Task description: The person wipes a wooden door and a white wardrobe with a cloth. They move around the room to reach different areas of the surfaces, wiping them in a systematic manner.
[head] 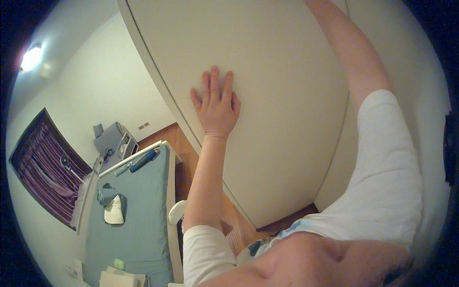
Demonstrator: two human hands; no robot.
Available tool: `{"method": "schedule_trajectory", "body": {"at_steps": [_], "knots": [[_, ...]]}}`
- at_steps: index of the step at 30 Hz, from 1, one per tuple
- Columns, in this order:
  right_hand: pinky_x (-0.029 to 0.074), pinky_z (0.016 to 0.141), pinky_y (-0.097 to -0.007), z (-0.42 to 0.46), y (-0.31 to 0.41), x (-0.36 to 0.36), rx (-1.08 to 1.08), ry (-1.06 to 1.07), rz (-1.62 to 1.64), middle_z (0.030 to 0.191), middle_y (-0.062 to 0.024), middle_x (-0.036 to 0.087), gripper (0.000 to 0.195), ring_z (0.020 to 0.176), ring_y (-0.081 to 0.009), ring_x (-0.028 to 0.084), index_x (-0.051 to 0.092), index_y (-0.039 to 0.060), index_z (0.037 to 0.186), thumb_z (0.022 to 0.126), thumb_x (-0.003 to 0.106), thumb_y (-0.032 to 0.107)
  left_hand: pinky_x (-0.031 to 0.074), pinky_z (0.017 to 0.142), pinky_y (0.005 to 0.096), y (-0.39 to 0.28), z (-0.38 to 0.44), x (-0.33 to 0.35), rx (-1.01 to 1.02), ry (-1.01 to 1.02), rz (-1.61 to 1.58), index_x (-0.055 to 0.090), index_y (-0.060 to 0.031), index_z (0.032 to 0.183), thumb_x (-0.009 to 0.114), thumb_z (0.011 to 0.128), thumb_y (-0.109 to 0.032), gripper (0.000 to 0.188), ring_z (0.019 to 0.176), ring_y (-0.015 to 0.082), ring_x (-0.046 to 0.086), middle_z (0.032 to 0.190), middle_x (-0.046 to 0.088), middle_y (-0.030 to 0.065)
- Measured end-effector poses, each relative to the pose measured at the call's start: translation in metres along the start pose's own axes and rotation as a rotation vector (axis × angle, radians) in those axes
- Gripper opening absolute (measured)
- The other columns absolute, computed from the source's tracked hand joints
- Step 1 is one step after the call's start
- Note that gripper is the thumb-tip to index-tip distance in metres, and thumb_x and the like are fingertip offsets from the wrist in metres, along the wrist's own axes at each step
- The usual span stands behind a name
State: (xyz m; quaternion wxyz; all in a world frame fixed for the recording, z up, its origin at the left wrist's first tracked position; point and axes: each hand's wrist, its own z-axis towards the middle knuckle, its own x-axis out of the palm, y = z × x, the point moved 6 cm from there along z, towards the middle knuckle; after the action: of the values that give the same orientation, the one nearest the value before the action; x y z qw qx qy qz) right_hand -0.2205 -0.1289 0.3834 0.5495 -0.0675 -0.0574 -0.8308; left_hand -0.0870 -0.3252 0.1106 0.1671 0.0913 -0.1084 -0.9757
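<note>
My left hand lies with its back towards me and its palm against a tall, plain cream panel, the fingers spread and holding nothing. This panel, which looks like a cabinet or wardrobe side, fills the middle of the view, with a thin dark seam along its left edge. My right arm, in a white short sleeve, reaches up past the top edge of the picture, so my right hand is out of view. Before that arm are the cream surface and another seam at the right.
At lower left stands a bed with a green sheet, bearing a folded white cloth and a dark blue rolled item. A purple curtain hangs beyond. Wooden floor shows beneath the panel. A white rounded object is beside the bed.
</note>
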Motion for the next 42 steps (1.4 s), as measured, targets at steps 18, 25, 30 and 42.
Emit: {"method": "schedule_trajectory", "body": {"at_steps": [18, 25, 30, 42], "knots": [[0.031, 0.103, -0.0445, 0.003, -0.039, -0.007, -0.229, 0.066, -0.076, 0.132, -0.0186, 0.044, 0.047, 0.120, -0.0338, 0.042, 0.048, 0.0046, 0.127, 0.087, 0.060, 0.026, 0.017, 0.108, 0.0535, -0.002, -0.004, -0.003, 0.000, 0.019, 0.052, 0.051, -0.0238, 0.130, 0.056, 0.079, -0.025, 0.051, 0.133, 0.0302, 0.036, 0.145, 0.038, 0.0086], [0.029, 0.103, -0.0438, -0.007, -0.116, -0.073, 0.407, 0.130, -0.424, 0.131, -0.0163, 0.045, 0.046, 0.123, -0.0317, 0.039, 0.047, 0.0057, 0.125, 0.087, 0.057, 0.029, 0.018, 0.107, 0.0544, -0.003, -0.004, -0.005, 0.005, 0.014, 0.121, 0.050, -0.0220, 0.131, 0.056, 0.078, -0.025, 0.054, 0.134, 0.0324, 0.034, 0.145, 0.038, 0.0105], [0.036, 0.095, -0.0446, 0.030, 0.008, -0.014, 0.089, 0.178, -0.220, 0.123, -0.0139, 0.050, 0.039, 0.115, -0.0300, 0.044, 0.053, 0.0068, 0.115, 0.084, 0.059, 0.030, 0.018, 0.107, 0.0549, -0.002, -0.007, -0.004, 0.010, 0.027, 0.128, 0.051, -0.0208, 0.131, 0.055, 0.079, -0.026, 0.053, 0.134, 0.0335, 0.033, 0.145, 0.038, 0.0117], [0.042, 0.089, -0.0468, 0.050, 0.090, 0.056, -0.421, 0.325, 0.243, 0.116, -0.0126, 0.055, 0.036, 0.108, -0.0294, 0.050, 0.059, 0.0071, 0.108, 0.082, 0.060, 0.033, 0.016, 0.108, 0.0544, 0.002, -0.014, -0.006, 0.016, 0.029, 0.095, 0.050, -0.0199, 0.132, 0.057, 0.079, -0.025, 0.053, 0.135, 0.0342, 0.031, 0.146, 0.036, 0.0125]]}}
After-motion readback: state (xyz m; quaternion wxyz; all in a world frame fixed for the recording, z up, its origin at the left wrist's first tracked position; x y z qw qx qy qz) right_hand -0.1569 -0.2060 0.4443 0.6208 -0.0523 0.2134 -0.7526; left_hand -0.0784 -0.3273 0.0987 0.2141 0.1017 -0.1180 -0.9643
